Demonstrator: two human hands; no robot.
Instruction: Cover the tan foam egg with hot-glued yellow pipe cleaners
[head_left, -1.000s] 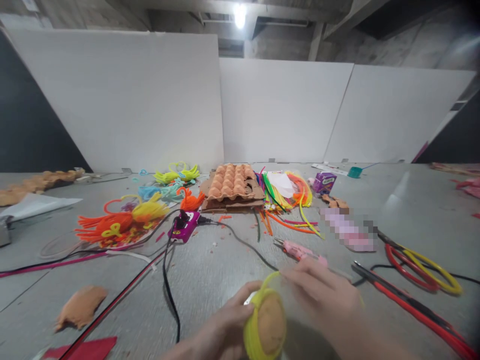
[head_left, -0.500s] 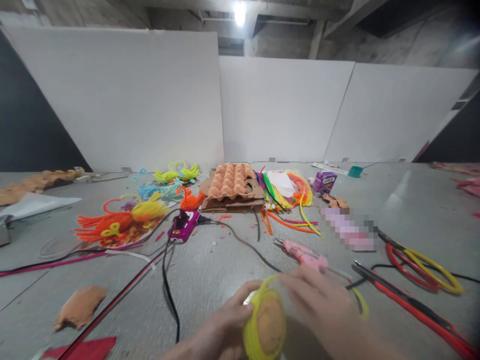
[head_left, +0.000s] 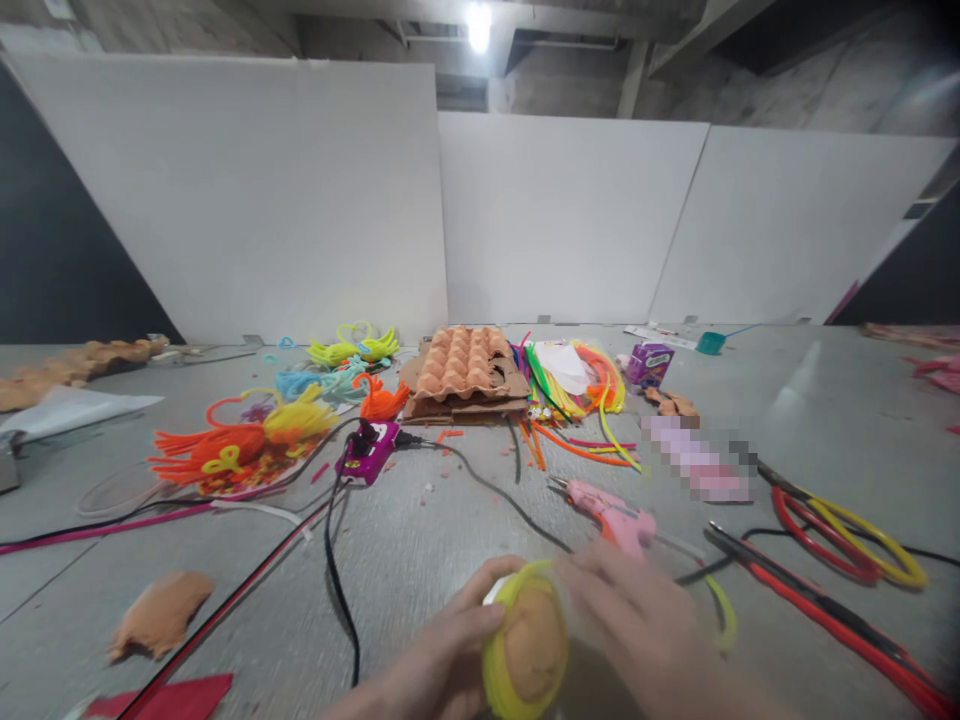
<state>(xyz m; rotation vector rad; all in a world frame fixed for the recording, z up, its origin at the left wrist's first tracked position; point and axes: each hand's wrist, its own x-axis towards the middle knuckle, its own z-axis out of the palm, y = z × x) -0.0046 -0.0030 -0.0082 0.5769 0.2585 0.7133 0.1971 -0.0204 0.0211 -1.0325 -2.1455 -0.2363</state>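
My left hand (head_left: 469, 625) is closed on the left side of a brown oval piece (head_left: 534, 640), which looks like an egg-carton cup. A fuzzy yellow pipe cleaner (head_left: 499, 665) is wound around its rim. Something white shows under my left fingers. My right hand (head_left: 626, 610) is at the upper right of the cup, fingers together on the pipe cleaner's end; motion blurs the fingertips. Just beyond the right hand lies a pink glue gun (head_left: 611, 510), its nozzle pointing away to the left.
Egg trays (head_left: 461, 365) are stacked at the back centre, beside bundled pipe cleaners (head_left: 592, 385). A purple power strip (head_left: 367, 455) with black cords lies left of centre. Finished-looking orange figures (head_left: 217, 450) sit left. Scissors (head_left: 847, 540) and red-handled pliers (head_left: 810, 600) lie right.
The yellow strand that stretched from the cup's top to my right fingers now lies closer around the rim. The cup has shifted slightly left; my right hand has moved slightly down.
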